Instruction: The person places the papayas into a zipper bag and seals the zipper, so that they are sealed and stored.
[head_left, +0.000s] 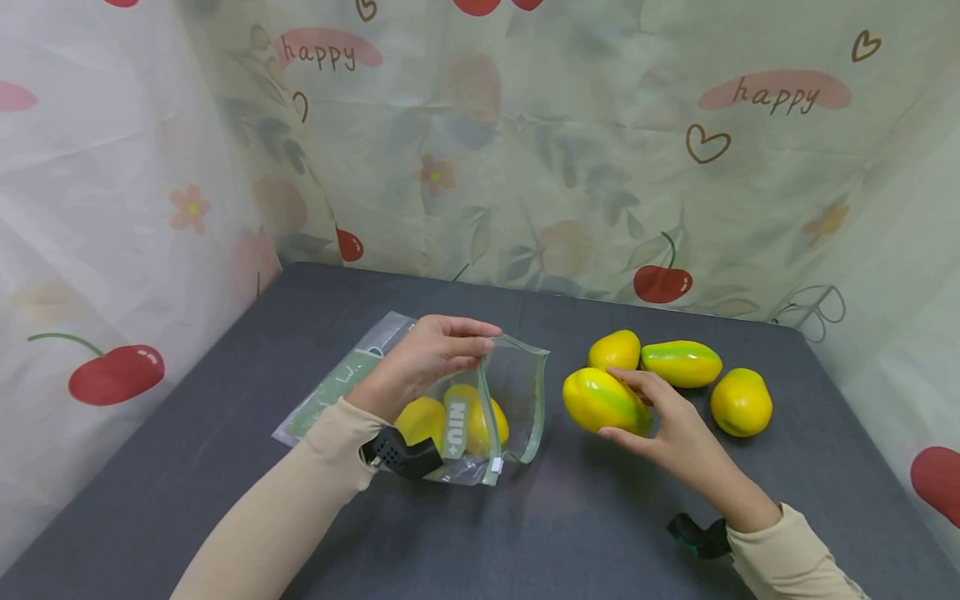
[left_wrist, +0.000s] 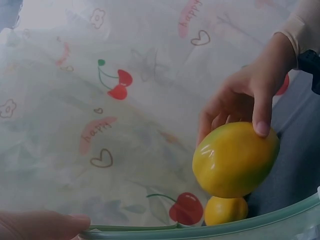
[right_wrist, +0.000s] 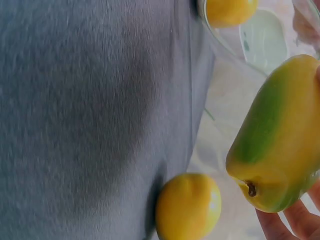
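Head view: zip bag (head_left: 455, 425) gaping, two yellow fruits (head_left: 418, 421) inside
Left hand (head_left: 420, 362): pinching the bag
Right hand (head_left: 671, 425): half-curled, gripping a green-streaked fruit (head_left: 600, 402)

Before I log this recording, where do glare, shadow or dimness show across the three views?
Head view: fairly even light, small highlights on the held fruit, soft shadows on the dark tabletop; left wrist view: dimmer and washed out, with a white glint on the held fruit; right wrist view: dark shadow beside the loose yellow fruit at the bottom.
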